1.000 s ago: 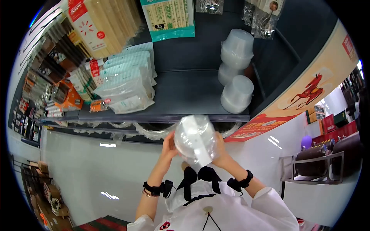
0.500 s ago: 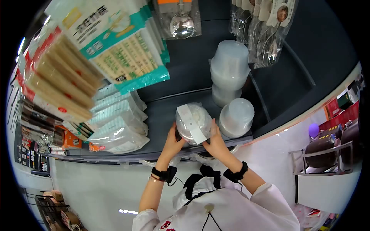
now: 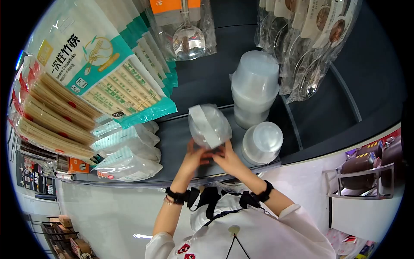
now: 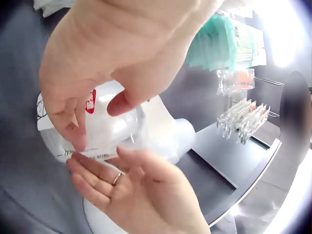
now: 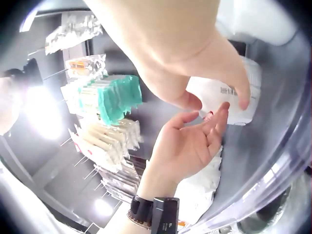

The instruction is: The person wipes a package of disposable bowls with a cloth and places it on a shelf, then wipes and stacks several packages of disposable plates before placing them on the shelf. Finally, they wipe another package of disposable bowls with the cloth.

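So, starting at far left, there are wooden chopstick packs (image 3: 60, 125) with red on the wrapping, and right beside them a big teal-trimmed pack (image 3: 125, 88) that reads "Bamboo Chopsticks". Below those, a row of pale blue and white bags (image 3: 129, 160) sits on the dark shelf (image 3: 174, 149).

Next comes the left hand (image 3: 192, 160), with a black band and a thin bracelet on the wrist. It's turned palm toward the other hand, fingers loosely bent and spread a bit, not pinching anything. Higher up hangs a shiny spoon packet (image 3: 189, 41) with an orange card.

The wrapped bowl package (image 3: 221, 123) is over the shelf, just beyond the fingertips of both hands, its white strip (image 3: 205, 127) running at a slant. The left wrist view catches the word "BOWL" on it. Can't tell if any fingertip actually touches it.

The right hand (image 3: 228, 160) is relaxed too, fingers apart and slightly bent, very near the left one; a ring shows in the left wrist view.

Further right it's a tall tub stack (image 3: 255, 82), a shorter tub stack (image 3: 262, 144) nearer the shelf edge, then hanging spoon packets (image 3: 306, 56) up top.
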Tool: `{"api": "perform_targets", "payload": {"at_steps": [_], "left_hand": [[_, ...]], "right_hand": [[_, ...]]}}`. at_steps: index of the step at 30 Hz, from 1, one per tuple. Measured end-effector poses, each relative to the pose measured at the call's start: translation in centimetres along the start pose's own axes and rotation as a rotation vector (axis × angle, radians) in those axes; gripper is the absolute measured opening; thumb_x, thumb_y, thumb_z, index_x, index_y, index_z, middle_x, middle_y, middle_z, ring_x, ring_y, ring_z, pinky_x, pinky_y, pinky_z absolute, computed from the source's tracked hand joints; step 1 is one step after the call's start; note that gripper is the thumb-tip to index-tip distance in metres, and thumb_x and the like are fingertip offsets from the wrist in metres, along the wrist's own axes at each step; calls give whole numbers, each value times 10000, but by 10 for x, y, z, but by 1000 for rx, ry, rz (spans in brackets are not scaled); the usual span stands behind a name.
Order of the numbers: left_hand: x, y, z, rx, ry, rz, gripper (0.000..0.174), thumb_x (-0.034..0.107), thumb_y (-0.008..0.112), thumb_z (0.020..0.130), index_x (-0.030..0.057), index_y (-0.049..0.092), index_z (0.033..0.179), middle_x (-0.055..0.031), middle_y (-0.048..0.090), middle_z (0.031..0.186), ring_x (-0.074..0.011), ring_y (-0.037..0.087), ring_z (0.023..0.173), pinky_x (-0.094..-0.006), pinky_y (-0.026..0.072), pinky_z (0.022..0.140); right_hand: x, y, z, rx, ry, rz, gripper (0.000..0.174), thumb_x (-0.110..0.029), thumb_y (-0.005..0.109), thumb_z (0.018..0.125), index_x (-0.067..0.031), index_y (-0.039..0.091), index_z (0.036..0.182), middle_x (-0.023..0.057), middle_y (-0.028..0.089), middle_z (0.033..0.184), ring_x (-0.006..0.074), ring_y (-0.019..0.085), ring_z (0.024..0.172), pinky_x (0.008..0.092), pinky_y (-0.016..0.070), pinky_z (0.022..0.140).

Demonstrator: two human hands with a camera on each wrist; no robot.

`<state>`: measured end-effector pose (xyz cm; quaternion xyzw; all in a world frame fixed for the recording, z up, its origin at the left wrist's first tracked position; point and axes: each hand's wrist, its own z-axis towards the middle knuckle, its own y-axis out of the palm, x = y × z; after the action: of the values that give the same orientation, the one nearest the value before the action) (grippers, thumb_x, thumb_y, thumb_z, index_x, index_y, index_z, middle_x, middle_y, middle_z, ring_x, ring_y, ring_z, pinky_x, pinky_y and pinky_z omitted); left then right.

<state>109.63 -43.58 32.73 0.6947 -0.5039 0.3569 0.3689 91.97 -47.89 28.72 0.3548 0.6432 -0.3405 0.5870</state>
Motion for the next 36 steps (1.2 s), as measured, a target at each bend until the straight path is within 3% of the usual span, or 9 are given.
{"api": "perform_targets", "payload": {"at_steps": [14, 17, 19, 20, 22, 25, 31, 34, 36], "left_hand": [[-2, -1, 14, 123, 127, -67, 765, 368, 541, 1055, 89, 84, 1600, -165, 669, 1250, -211, 691, 1040, -309, 525, 856], [-18, -22, -39, 130, 374, 147, 666, 331, 515, 1081, 59, 172, 1583, -166, 672, 1213, -200, 685, 1005, -304, 518, 858], [-39, -39, -77, 144, 414, 169, 614, 299, 508, 1085, 41, 223, 1565, -157, 677, 1181, -192, 680, 981, -310, 518, 859], [-49, -45, -96, 141, 455, 202, 565, 266, 501, 1090, 23, 274, 1546, -149, 681, 1150, -185, 676, 956, -315, 518, 860], [-62, -46, -138, 276, 457, 213, 537, 245, 494, 1090, 13, 298, 1533, -143, 684, 1122, -186, 675, 940, -317, 517, 865], [-98, -56, -191, 484, 429, 248, 522, 199, 498, 1081, -15, 307, 1517, -136, 698, 1080, -199, 677, 929, -333, 524, 876], [-162, -53, -319, 806, 276, 492, 403, 170, 546, 1037, 9, 511, 1404, -144, 720, 1008, -287, 708, 884, -363, 546, 840], [-225, -39, -389, 903, 148, 809, 251, 258, 578, 1003, 54, 713, 1061, -151, 733, 965, -356, 688, 892, -443, 544, 778], [-268, -18, -444, 978, 18, 746, 279, 274, 566, 1009, 44, 720, 1043, -154, 733, 989, -360, 685, 912, -445, 541, 790]], "right_hand": [[23, 11, 15, 251, 62, 472, 916, -22, 565, 973, -58, -84, 1619, 270, 384, 1545, 223, 603, 1182, 321, 535, 905], [-13, -2, -36, -86, 216, 333, 821, -34, 572, 958, -13, 77, 1612, 274, 435, 1491, 241, 666, 1136, 302, 572, 834], [-14, -2, -58, -312, 269, 240, 483, -60, 566, 974, 3, 452, 1439, 138, 642, 1167, 137, 684, 900, 257, 542, 710], [-12, -2, -67, -341, 270, 232, 483, -60, 566, 974, 3, 452, 1439, 138, 642, 1167, 137, 684, 900, 257, 542, 710], [-12, 3, -79, -630, 341, 150, 132, -94, 570, 971, -15, 630, 1059, 5, 616, 788, 69, 587, 680, 236, 451, 584], [-16, 30, -93, -750, 305, -90, 196, -128, 602, 913, -46, 551, 743, -51, 470, 596, 50, 411, 564, 272, 321, 509], [-21, 121, -127, -1100, 216, -316, 194, -150, 611, 893, -30, 572, 746, -36, 472, 590, 61, 424, 569, 293, 343, 514], [-9, 174, -166, -1225, 140, -388, 163, -148, 611, 888, -12, 597, 800, -3, 523, 589, 80, 463, 565, 306, 376, 522], [9, 210, -202, -1283, -48, -503, 159, -143, 604, 891, -10, 595, 806, 30, 533, 586, 112, 469, 551, 324, 388, 524]]}}
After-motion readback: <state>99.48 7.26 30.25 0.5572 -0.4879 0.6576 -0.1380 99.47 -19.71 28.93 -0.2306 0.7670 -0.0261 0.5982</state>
